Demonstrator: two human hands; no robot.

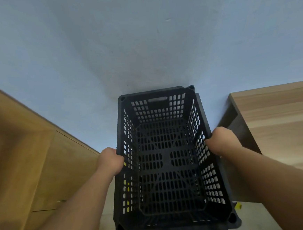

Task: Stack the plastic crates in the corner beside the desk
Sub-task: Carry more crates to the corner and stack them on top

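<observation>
A black perforated plastic crate (166,161) fills the lower middle of the head view, open side up and empty. My left hand (110,160) grips its left rim, fingers curled over the edge. My right hand (221,141) grips the right rim the same way. A second black edge (192,87) peeks out past the crate's far right corner, seemingly another crate underneath. The crate's far end stands close to the pale blue wall (141,43).
A wooden desk (278,123) stands to the right of the crate, its side panel close to the crate. A wooden cabinet (32,151) runs along the left. Pale floor tiles (255,219) show below, with a small yellow object (238,206) by the crate's near right corner.
</observation>
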